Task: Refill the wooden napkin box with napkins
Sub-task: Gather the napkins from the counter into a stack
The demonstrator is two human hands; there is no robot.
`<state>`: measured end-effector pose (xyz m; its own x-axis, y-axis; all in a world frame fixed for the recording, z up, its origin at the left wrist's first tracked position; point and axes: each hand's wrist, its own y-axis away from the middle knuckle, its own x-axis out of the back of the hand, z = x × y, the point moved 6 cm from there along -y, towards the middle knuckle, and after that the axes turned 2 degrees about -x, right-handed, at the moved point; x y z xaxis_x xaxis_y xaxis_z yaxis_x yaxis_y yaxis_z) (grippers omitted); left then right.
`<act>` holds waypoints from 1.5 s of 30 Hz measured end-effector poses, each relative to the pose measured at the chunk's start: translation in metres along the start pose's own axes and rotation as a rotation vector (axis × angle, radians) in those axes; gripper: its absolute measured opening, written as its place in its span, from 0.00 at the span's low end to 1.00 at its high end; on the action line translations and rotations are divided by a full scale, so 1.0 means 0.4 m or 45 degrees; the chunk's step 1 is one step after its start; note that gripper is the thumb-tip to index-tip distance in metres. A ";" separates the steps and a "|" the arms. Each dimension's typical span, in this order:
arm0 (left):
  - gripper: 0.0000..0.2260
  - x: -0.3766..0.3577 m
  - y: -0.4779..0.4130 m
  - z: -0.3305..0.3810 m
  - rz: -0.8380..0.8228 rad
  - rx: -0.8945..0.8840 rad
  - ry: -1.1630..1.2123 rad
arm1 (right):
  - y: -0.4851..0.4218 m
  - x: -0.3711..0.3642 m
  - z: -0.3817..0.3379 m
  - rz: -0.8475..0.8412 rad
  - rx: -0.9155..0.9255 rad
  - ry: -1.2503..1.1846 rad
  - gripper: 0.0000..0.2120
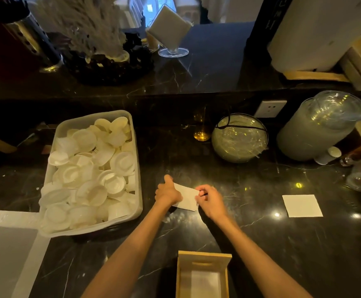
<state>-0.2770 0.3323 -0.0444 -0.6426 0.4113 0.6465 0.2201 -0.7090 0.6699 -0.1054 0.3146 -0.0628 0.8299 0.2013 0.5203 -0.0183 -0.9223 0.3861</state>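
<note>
Left grip (168,192) and right grip (209,198) pinching napkin (187,195), arms outstretched

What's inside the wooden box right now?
A white napkin lies flat on the bottom of the wooden box. The near end of the box is cut off by the picture edge.

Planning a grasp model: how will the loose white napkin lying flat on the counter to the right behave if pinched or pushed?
The loose napkin looks thin and flat, so it is probably floppy and very light. On the glossy dark counter it would likely slide when pushed, not lift. With its edges flush to the surface, pinching one may need a fingertip scrape first.
</note>
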 end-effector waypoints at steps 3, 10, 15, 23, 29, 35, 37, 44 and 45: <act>0.30 -0.003 -0.008 -0.017 -0.119 0.071 0.123 | 0.004 0.004 0.002 -0.003 0.012 -0.015 0.08; 0.31 0.002 0.036 -0.012 -0.092 0.106 0.074 | 0.018 0.003 0.016 -0.003 -0.004 -0.136 0.10; 0.27 0.008 0.061 -0.004 -0.116 0.222 0.451 | 0.026 0.005 0.020 -0.031 -0.045 -0.240 0.11; 0.19 0.027 0.119 0.071 -0.179 0.035 0.397 | 0.042 0.038 0.015 -0.184 -0.140 -0.571 0.18; 0.25 0.025 0.213 0.234 -0.439 -0.297 0.447 | 0.110 0.082 0.020 -0.536 -0.327 -1.171 0.26; 0.30 -0.120 0.283 0.418 -0.769 -0.365 0.683 | 0.205 0.302 0.137 -0.386 -0.471 -1.888 0.21; 0.31 -0.197 0.284 0.463 -0.734 -0.302 0.768 | 0.219 0.408 0.204 -0.127 -0.512 -1.724 0.19; 0.15 -0.489 0.287 0.575 -0.378 -0.196 0.690 | 0.199 0.698 0.374 0.461 -0.557 -0.506 0.17; 0.14 -0.517 0.291 0.588 -0.346 -0.216 0.673 | 0.190 0.710 0.387 0.495 -0.552 -0.388 0.17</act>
<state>0.0542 0.2996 -0.0141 -0.9456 0.2815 0.1631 -0.0948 -0.7179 0.6897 0.2150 0.2505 -0.0035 0.8369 -0.2812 0.4697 -0.5193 -0.6793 0.5186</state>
